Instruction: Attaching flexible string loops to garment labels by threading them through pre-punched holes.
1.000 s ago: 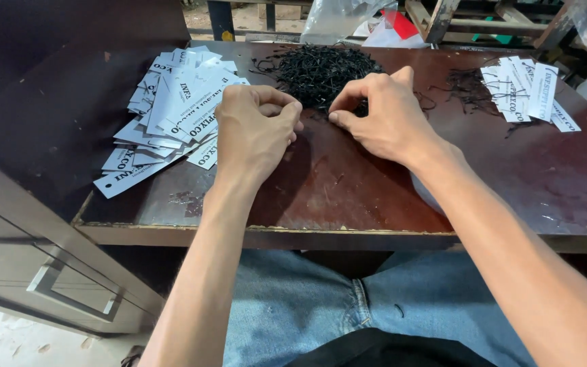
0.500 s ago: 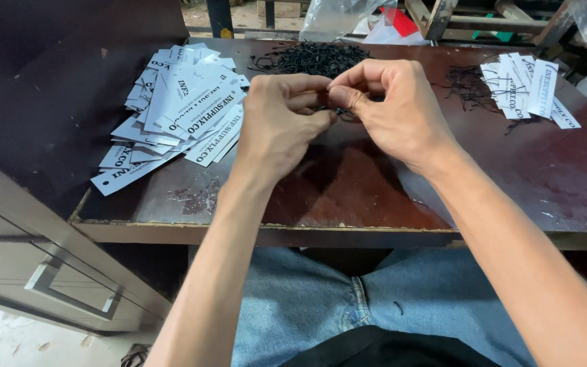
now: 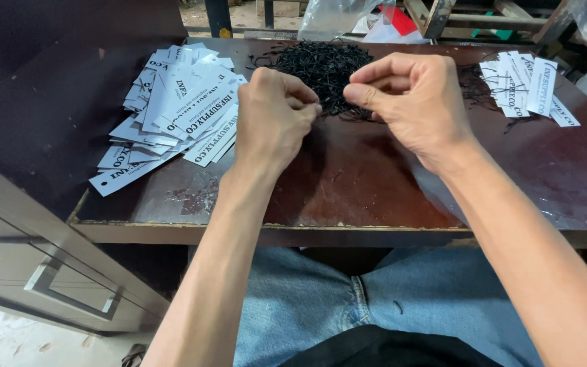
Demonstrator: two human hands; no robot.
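Fingers of both hands pinched on black string; white rectangular tags (image 3: pixel 174 115) piled left.

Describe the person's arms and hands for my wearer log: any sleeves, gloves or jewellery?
Both arms are bare to the picture's edge, with no sleeves in view. The left hand and right hand wear no gloves, and no rings, watch or bracelet show. Below the table edge, the person wears blue jeans.
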